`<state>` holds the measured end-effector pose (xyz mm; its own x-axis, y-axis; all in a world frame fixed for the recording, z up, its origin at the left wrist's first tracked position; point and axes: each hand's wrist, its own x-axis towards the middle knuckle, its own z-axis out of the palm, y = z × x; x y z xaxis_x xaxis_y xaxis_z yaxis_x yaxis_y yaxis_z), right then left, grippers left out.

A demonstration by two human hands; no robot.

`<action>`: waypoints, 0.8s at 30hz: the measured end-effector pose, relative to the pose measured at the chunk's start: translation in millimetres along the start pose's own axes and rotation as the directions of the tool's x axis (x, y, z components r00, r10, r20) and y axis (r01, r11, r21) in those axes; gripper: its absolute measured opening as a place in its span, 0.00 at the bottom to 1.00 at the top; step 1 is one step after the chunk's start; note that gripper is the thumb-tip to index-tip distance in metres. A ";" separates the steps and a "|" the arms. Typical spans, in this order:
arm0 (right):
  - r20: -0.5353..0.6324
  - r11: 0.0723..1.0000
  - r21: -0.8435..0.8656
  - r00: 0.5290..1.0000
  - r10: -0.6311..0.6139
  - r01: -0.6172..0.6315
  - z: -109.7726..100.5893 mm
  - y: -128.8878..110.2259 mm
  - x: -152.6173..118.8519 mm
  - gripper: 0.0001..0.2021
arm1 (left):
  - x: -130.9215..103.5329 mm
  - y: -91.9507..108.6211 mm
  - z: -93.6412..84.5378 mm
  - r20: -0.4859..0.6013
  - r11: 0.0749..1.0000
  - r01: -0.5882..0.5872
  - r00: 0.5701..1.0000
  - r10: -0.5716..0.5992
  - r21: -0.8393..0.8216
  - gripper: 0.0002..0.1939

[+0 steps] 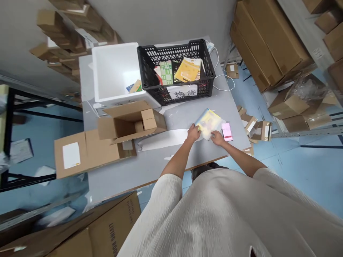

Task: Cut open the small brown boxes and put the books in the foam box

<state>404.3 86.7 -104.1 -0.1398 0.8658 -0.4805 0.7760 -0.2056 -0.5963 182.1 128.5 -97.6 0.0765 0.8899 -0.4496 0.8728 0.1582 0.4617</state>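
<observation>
A flat blue-and-yellow packet (209,120) with a pale, blurred middle lies on the grey table in front of me. My left hand (193,132) is closed on its left edge. At its lower right, my right hand (217,138) pinches the near edge, fingers curled in. Just right of the packet is a phone (227,131) with a pink screen. Fine detail on the packet is too smeared to read.
A black plastic crate (177,93) holding several flat packs stands at the back, beside a white bin (115,95). Left on the table are an open cardboard box (158,121) and a longer carton (91,141). Boxes (270,39) crowd the right side; a large carton (118,221) stands at the near left.
</observation>
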 end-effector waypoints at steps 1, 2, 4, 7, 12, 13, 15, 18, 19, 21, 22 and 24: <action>0.004 1.000 0.013 1.000 -0.016 0.016 -0.2 2.0 0.4 0.21 | 5.2 1.6 1.1 0.002 1.000 0.010 1.000 -0.010 0.000 0.18; 0.008 0.999 0.023 1.000 -0.028 0.028 -0.6 3.7 0.6 0.21 | 10.1 2.9 2.1 0.001 1.000 0.020 1.000 -0.020 0.000 0.17; 0.017 0.998 0.041 0.999 -0.044 0.043 -2.3 6.4 1.0 0.20 | 18.5 5.0 4.0 -0.007 0.999 0.037 0.999 -0.037 -0.006 0.16; 0.027 0.997 0.064 0.999 -0.046 0.044 -6.1 8.9 1.1 0.20 | 26.3 6.9 6.5 -0.020 0.997 0.079 0.997 -0.079 -0.028 0.16; 0.009 0.995 0.090 0.999 0.034 -0.035 -14.0 7.9 -0.9 0.21 | 20.7 8.9 9.2 -0.011 0.964 0.176 0.983 -0.181 -0.199 0.18; 0.004 0.994 0.097 0.999 0.052 -0.052 -15.5 6.7 -1.6 0.22 | 16.7 8.7 9.3 -0.015 0.954 0.170 0.984 -0.179 -0.248 0.18; -0.009 0.992 0.107 0.998 0.068 -0.067 -17.6 3.1 -2.8 0.21 | 6.2 7.0 8.8 -0.049 0.940 0.128 0.987 -0.151 -0.316 0.17; -0.023 0.993 0.115 0.999 0.034 -0.031 -15.6 -5.0 -3.8 0.20 | -15.2 -1.0 7.9 -0.107 0.925 0.098 0.983 -0.146 -0.366 0.16; -0.025 0.993 0.115 1.000 0.014 -0.011 -12.9 -8.3 -4.0 0.20 | -23.7 -5.1 8.1 -0.116 0.919 0.110 0.980 -0.165 -0.378 0.15; -0.023 0.994 0.107 1.000 -0.016 0.018 -4.8 -15.0 -4.6 0.20 | -41.7 -14.7 10.1 -0.114 0.907 0.149 0.971 -0.209 -0.393 0.15; -0.021 0.995 0.099 1.000 -0.023 0.025 0.4 -18.1 -5.3 0.21 | -50.8 -19.8 12.0 -0.102 0.900 0.174 0.967 -0.232 -0.399 0.15; -0.016 0.997 0.076 0.999 -0.031 0.032 11.1 -23.2 -7.5 0.21 | -67.8 -29.6 17.3 -0.097 0.889 0.209 0.958 -0.270 -0.407 0.15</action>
<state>380.5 79.9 -93.7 -0.1540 0.8788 -0.4517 0.7222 -0.2119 -0.6585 159.4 56.0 -94.0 -0.2092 0.8513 -0.4812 0.5962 0.5010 0.6273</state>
